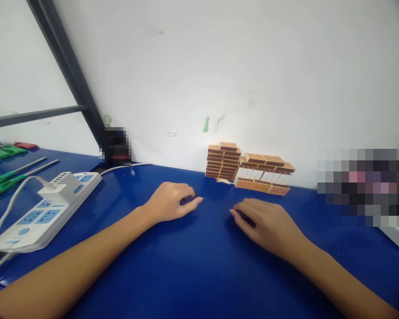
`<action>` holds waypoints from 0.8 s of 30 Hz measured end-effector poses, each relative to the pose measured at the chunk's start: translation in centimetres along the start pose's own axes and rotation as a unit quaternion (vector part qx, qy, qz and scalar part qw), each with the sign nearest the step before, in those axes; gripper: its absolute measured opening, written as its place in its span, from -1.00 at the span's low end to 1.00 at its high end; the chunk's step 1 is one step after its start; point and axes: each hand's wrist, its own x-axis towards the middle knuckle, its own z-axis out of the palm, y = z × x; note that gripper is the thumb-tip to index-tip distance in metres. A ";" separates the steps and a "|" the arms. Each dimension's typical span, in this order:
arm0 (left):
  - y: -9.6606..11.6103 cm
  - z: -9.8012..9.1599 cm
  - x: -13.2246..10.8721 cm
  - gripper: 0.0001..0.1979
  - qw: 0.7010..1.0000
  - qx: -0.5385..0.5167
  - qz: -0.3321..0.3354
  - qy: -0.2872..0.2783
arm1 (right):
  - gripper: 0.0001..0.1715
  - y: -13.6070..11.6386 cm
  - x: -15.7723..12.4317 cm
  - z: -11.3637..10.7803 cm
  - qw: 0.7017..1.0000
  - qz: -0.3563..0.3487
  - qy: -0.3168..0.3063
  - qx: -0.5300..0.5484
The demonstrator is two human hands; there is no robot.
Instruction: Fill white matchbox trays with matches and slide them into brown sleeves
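Note:
My left hand [170, 201] rests on the blue tabletop [193, 261], its fingers loosely curled and the thumb held apart from them, with nothing between. Across from it, my right hand [264, 221] lies palm down, fingers bent, a gap showing between thumb and forefinger; it holds nothing visible. Beyond both hands, against the wall, stands a stack of matchboxes [222, 163] in two columns with one box on top. Right of the stack, more matchboxes [269, 160] sit above upright white pieces on a lower row of boxes [262, 185]. A few loose matches [223, 180] lie before the stack.
A white power strip [49, 219] with a plugged-in adapter [59, 188] and cable is at the left. Green-handled tools [6, 182] lie behind it. A dark metal frame [71, 75] rises at the back left. Blurred items [375, 184] are at the right. The white wall [199, 71] bounds the table.

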 end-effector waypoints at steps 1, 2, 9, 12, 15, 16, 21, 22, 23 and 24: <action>0.1 -0.1 0.0 -0.69 1.000 0.000 0.001 -0.001 | -0.65 0.0 0.0 0.0 1.000 -0.001 0.001 -0.003; 0.1 -0.2 0.0 -0.69 1.000 0.001 0.001 0.000 | -0.65 0.0 0.1 -0.1 1.000 0.000 0.002 -0.003; 0.5 -0.3 0.1 -0.69 1.000 0.005 0.003 -0.003 | -0.65 -0.2 0.1 -0.1 1.000 -0.004 -0.014 0.011; 0.7 -0.1 0.1 -0.68 1.000 0.000 0.009 -0.015 | -0.65 -0.3 0.1 -0.2 1.000 -0.008 -0.019 0.009; 0.7 -0.2 0.1 -0.69 1.000 -0.001 0.011 -0.014 | -0.65 -0.3 0.1 -0.3 1.000 -0.005 -0.019 0.009; 0.7 -0.2 0.1 -0.69 1.000 0.001 0.011 -0.010 | -0.65 -0.3 0.2 -0.3 1.000 -0.004 -0.018 0.010; 0.8 -0.4 0.1 -0.70 1.000 0.008 0.017 -0.002 | -0.65 -0.3 0.1 -0.2 1.000 -0.006 -0.013 0.011; 0.8 -0.3 0.1 -0.69 1.000 0.007 0.017 -0.006 | -0.66 -0.3 0.1 -0.1 1.000 -0.008 -0.016 0.011; 0.9 -0.3 0.1 -0.69 1.000 0.006 0.019 -0.010 | -0.66 -0.2 0.0 -0.1 1.000 -0.009 -0.019 0.011; 1.0 -0.2 0.2 -0.69 1.000 0.006 0.020 -0.014 | -0.66 -0.2 0.0 -0.1 1.000 -0.009 -0.022 0.013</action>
